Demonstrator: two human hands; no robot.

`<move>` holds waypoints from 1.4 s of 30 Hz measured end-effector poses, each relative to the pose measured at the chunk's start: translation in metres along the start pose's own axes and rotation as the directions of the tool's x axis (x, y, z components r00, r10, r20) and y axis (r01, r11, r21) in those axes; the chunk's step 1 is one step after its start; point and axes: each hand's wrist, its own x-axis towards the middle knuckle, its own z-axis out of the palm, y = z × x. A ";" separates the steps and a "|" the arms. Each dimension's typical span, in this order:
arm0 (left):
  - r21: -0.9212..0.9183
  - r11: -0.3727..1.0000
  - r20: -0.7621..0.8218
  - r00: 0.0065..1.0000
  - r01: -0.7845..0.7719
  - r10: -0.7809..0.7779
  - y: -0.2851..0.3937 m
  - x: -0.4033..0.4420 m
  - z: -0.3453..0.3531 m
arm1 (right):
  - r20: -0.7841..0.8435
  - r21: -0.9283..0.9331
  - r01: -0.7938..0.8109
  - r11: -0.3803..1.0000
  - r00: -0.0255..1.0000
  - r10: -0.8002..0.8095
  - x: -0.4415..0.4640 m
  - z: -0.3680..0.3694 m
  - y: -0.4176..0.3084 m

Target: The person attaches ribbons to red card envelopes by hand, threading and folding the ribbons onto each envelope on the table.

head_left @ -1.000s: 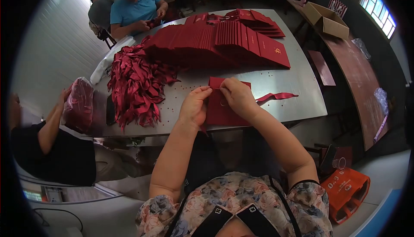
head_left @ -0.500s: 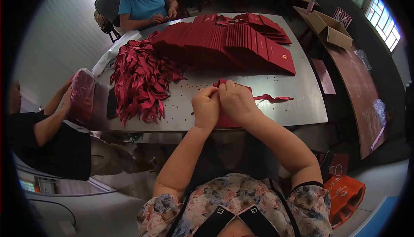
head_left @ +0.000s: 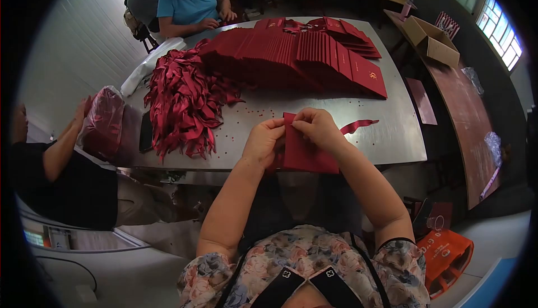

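Just right of frame centre, the left hand (head_left: 263,143) and right hand (head_left: 318,129) pinch a flat, dark-red rectangular paper folder (head_left: 308,155) near its top; it looks light, creasable, best held by edges.

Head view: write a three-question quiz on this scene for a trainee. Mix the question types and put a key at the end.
1. Multiple choice: what do the left hand and the right hand both hold?
A. a bottle
B. a red card
C. a cardboard box

2. True or false: the ribbon pile lies on the table, to the left of the stacked red cards as the picture shows it.

3. Fill in the colour: the bag at the picture's lower right is ____.

Key: 1 B; 2 True; 3 orange.
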 end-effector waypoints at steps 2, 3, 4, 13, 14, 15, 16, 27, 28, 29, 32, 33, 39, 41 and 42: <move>0.081 0.994 0.008 0.997 0.074 -0.075 0.001 -0.001 0.000 | 0.023 0.061 -0.027 0.998 0.999 0.026 -0.002 -0.002 0.002; 0.080 0.994 0.009 0.997 0.079 -0.080 0.001 -0.001 0.001 | 0.047 0.123 -0.056 0.991 0.998 0.051 -0.004 -0.003 0.003; 0.130 0.990 0.013 0.998 0.060 -0.062 0.001 -0.001 0.002 | 0.046 0.124 -0.060 0.990 0.997 0.055 -0.005 -0.003 0.004; 0.639 0.767 0.121 0.992 -0.060 -0.023 0.017 0.001 -0.009 | 0.078 0.267 -0.075 0.961 0.995 0.056 -0.009 0.001 0.012; 0.663 0.745 0.144 0.989 -0.075 -0.028 0.016 0.004 -0.012 | 0.077 0.279 -0.057 0.959 0.996 0.037 -0.009 0.001 0.014; 0.663 0.745 0.142 0.989 -0.074 -0.028 0.017 0.003 -0.009 | 0.076 0.291 -0.040 0.956 0.997 0.019 -0.009 0.002 0.015; 0.654 0.754 0.130 0.991 -0.066 -0.026 0.019 0.001 -0.006 | 0.077 0.291 -0.044 0.956 0.997 0.022 -0.009 0.002 0.016; 0.770 0.615 0.214 0.977 -0.168 -0.002 0.025 0.006 -0.031 | -0.011 -0.113 0.133 0.985 0.991 -0.135 -0.014 0.008 0.017; 0.811 0.549 0.219 0.975 -0.200 0.031 0.026 0.007 -0.034 | -0.009 -0.115 0.133 0.984 0.991 -0.135 -0.013 0.008 0.019; 0.847 0.479 0.228 0.972 -0.229 0.061 0.027 0.008 -0.038 | -0.006 -0.233 0.186 0.955 0.981 -0.192 -0.012 0.008 0.022; 0.940 0.220 0.224 0.960 -0.259 0.169 0.042 0.010 -0.053 | 0.025 -0.451 0.212 0.867 0.974 -0.226 -0.012 0.003 0.012; 0.942 0.226 0.209 0.960 -0.249 0.189 0.047 0.008 -0.055 | 0.048 -0.548 0.196 0.813 0.978 -0.203 -0.012 0.001 0.005; 0.962 0.075 0.218 0.905 -0.262 0.367 0.043 0.020 -0.076 | 0.057 -0.643 0.126 0.755 0.991 -0.117 -0.028 -0.060 -0.004; 0.968 0.088 0.189 0.916 -0.234 0.353 0.047 0.016 -0.070 | 0.061 -0.547 0.062 0.835 0.998 -0.033 -0.041 -0.085 -0.010; 0.970 0.070 0.193 0.910 -0.235 0.368 0.047 0.017 -0.069 | 0.065 -0.493 0.043 0.869 0.998 -0.012 -0.047 -0.098 -0.009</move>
